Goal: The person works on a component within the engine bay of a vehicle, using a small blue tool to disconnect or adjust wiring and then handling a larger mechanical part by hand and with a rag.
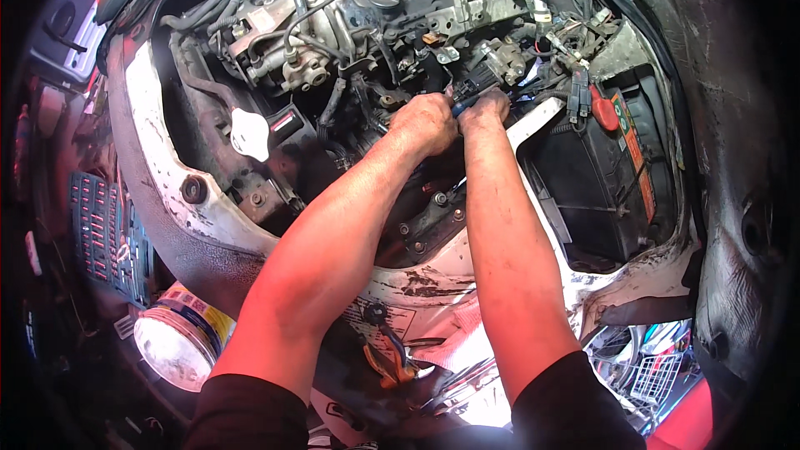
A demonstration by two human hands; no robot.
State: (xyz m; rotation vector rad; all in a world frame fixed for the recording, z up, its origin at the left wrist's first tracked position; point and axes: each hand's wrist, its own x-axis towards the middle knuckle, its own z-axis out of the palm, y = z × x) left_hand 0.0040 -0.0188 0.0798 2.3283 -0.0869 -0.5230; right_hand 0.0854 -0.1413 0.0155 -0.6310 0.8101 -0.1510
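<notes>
My left hand [423, 123] is curled among the parts at the front of a vehicle's engine [375, 17]. My right hand [485, 115] is close on its right, its fingers also curled, beside a dark connector-like part [477, 82]. A small blue item [462, 107] shows between the two hands. What my fingers grip is too small and hidden to make out. Dark hoses [337, 92] run left of my hands.
A black battery [575, 192] sits at right; a white tank [250, 133] at left. White painted bodywork [208, 208] borders the bay. Outside lie a teal socket case [108, 242], a bucket [175, 342] and orange-handled pliers [383, 362]. A metal basket [654, 379] stands lower right.
</notes>
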